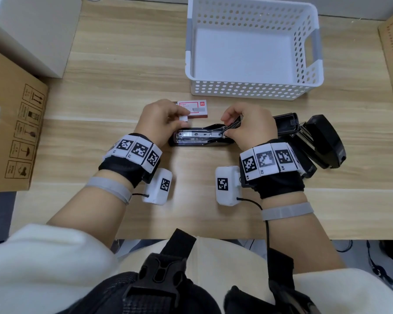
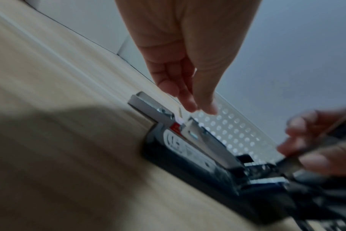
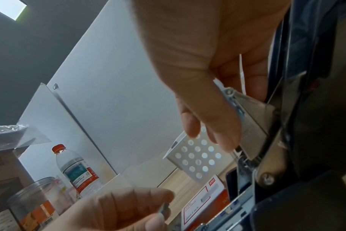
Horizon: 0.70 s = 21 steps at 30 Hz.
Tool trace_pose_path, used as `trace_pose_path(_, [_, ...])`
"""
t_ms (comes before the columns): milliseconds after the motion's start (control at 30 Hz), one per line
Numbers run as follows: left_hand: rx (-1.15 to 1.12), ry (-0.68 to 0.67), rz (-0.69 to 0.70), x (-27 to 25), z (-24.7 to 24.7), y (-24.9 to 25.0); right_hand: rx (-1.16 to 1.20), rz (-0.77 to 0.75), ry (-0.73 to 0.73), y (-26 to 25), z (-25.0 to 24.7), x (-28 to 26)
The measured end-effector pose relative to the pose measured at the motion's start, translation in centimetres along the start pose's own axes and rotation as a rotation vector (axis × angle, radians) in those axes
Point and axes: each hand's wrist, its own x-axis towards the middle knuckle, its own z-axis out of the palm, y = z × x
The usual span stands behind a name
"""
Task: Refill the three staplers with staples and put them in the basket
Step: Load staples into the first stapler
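Desk (image 1: 127,71) | open stapler (image 1: 197,137) between hands | right fingers (image 1: 230,116) pinching its arm

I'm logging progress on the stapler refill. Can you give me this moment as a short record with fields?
open stapler: lies on the table, staple channel exposed, a short strip of staples at its left end
left hand: pinches a small piece, probably staples, above the channel
right hand: holds the stapler's raised top arm
other staplers: two, black, right of the open one
staple box: behind the left hand
basket: holds no stapler
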Motion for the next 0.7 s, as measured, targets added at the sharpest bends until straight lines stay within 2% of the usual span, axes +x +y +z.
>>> trace_pose_path(100, [0.039, -0.096, 0.042, -0.6, 0.7, 0.4, 0.004, -0.003, 0.0, 0.0, 0.0, -0.1])
trace_pose_path(200, [0.074, -0.126, 0.057, -0.9, 1.5, 0.7, 0.006, -0.004, -0.004, 0.0, -0.1, -0.1])
trace_pose_path(700, [0.108, -0.1, -0.011, -1.1, 2.7, 1.0, 0.011, -0.011, -0.006, 0.0, 0.0, -0.1])
